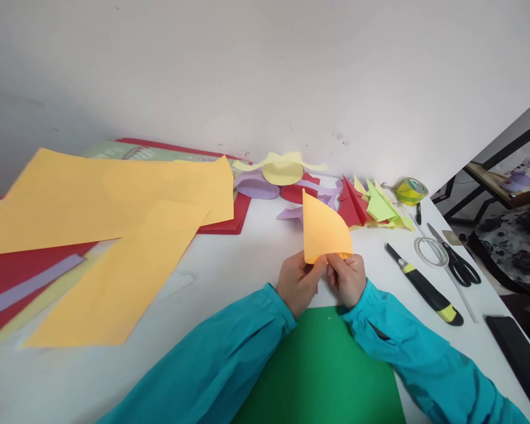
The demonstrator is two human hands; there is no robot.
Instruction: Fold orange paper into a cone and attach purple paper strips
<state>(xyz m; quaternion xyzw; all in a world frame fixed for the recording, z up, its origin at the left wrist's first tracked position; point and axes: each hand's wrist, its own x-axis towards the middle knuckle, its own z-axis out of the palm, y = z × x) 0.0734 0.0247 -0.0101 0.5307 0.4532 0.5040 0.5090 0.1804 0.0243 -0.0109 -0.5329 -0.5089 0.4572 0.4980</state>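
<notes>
Orange paper (326, 229): left hand (299, 282), right hand (348, 277) pinching bottom.

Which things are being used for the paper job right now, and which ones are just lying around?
Seems in use:
- orange paper piece, pinched by the left hand and right hand
- maybe the green sheet, lying below the hands

Seems just lying about:
- black-and-yellow knife
- scissors
- large orange sheets
- folded red paper

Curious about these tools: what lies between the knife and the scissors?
A ring-shaped roll and a thin pale strip lie between the knife and the scissors, in the head view.
</notes>
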